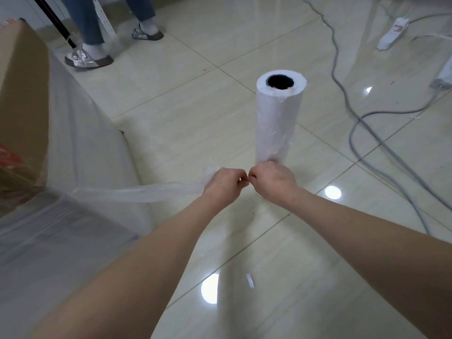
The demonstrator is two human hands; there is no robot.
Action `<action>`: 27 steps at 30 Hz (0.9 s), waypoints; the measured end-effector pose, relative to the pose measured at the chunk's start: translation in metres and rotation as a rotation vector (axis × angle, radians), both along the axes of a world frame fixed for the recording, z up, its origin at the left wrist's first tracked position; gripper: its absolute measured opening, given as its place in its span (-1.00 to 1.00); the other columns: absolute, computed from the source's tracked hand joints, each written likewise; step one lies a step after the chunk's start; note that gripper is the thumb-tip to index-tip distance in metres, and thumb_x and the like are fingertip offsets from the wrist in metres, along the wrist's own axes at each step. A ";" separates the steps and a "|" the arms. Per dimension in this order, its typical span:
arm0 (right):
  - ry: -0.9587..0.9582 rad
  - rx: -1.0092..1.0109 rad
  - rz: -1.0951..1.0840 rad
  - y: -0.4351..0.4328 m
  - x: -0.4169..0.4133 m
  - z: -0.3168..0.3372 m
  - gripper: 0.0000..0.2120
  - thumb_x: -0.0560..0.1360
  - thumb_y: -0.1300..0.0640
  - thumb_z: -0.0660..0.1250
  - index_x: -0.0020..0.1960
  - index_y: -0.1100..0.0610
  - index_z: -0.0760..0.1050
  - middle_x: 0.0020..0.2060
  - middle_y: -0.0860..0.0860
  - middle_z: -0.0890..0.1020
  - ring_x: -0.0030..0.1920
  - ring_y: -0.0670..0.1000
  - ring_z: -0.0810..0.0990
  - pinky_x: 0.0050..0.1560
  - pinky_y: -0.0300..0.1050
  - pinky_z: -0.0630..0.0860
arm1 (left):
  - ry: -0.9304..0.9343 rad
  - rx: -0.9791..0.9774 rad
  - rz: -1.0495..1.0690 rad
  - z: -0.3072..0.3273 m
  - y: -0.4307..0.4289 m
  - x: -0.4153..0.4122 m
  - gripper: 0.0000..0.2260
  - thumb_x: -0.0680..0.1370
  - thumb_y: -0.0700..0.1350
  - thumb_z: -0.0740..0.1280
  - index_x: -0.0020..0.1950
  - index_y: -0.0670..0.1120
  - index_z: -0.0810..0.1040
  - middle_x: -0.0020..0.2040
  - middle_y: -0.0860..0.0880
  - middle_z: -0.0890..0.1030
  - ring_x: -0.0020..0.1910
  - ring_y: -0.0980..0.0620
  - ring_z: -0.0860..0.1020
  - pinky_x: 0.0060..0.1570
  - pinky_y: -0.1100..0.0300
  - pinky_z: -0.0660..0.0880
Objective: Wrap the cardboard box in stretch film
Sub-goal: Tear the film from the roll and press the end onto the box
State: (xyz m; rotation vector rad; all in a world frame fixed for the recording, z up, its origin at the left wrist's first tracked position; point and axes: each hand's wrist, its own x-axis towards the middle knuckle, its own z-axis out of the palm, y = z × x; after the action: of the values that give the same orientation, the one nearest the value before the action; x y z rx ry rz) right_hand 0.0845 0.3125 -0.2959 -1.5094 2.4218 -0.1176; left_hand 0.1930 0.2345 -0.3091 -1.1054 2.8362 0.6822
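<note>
Both hands are right in the middle of the picture, knuckle to knuckle, low over the glossy pale tiled floor point(171, 106). The left hand point(223, 184) has its fingers curled tight round a bunched, see-through band of stretch film point(137, 192), and the right hand point(271, 179) pinches that same band just beside it, thumb and fingertips meeting the left's. From the left hand the band runs off to the left, pulled into a thin rope, and meets the big brown cardboard box point(22, 94) at the left edge. The box sits on the floor, and its near face and the side facing the hands show cloudy layers of film over them, with a patch of red print showing through.

Just behind the right hand stands the tall white roll of stretch film point(277, 118), upright on the tiles, dark core hole facing up, its base hidden by the hand.

Off to the right, grey cables point(367, 133) snake across the floor, and a white power strip point(393, 33) lies near the top corner. At top left, another person's feet in silver sandals point(89, 57) stand beside a black pole point(52, 20)
</note>
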 end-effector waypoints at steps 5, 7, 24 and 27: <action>0.066 0.024 0.002 0.001 0.003 -0.001 -0.75 0.62 0.07 0.12 0.10 0.05 0.56 0.07 0.04 0.59 0.14 0.08 0.54 -0.15 -0.15 0.36 | 0.098 -0.028 -0.102 0.002 -0.001 0.008 -0.83 0.59 -0.22 0.23 -0.03 -0.22 0.61 -0.13 -0.15 0.65 -0.11 -0.12 0.55 -0.20 0.24 0.31; 0.102 0.044 -0.005 -0.001 0.005 -0.001 -0.78 0.59 0.15 0.15 0.10 0.07 0.55 0.07 0.05 0.60 0.14 0.09 0.55 -0.14 -0.15 0.35 | 0.136 -0.015 -0.167 0.005 -0.001 0.014 -0.86 0.56 -0.29 0.25 -0.09 -0.28 0.59 -0.22 -0.11 0.61 -0.21 -0.10 0.50 -0.27 0.34 0.26; -0.041 0.088 0.037 -0.002 0.006 -0.015 -0.71 0.62 0.04 0.15 0.26 0.08 0.50 0.20 0.12 0.55 0.27 0.15 0.43 0.09 -0.15 0.39 | 0.227 0.341 0.543 -0.006 -0.027 0.037 -0.92 0.54 -0.22 0.26 -0.01 -0.12 0.52 -0.11 -0.12 0.63 -0.28 0.00 0.60 -0.27 0.15 0.57; -0.023 0.072 0.033 -0.002 0.003 -0.019 -0.70 0.64 0.04 0.12 0.23 0.11 0.53 0.19 0.13 0.56 0.26 0.15 0.44 0.05 -0.12 0.38 | 0.095 -0.123 0.349 -0.002 -0.028 0.033 -0.70 0.53 -0.19 0.27 0.26 -0.08 0.45 0.25 -0.10 0.45 0.07 -0.10 0.56 0.08 0.05 0.48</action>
State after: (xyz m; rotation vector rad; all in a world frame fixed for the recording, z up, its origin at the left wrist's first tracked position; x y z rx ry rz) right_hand 0.0876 0.3106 -0.3147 -1.5076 2.3560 -0.0403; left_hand 0.2259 0.2061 -0.3112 -1.6557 2.8212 0.5939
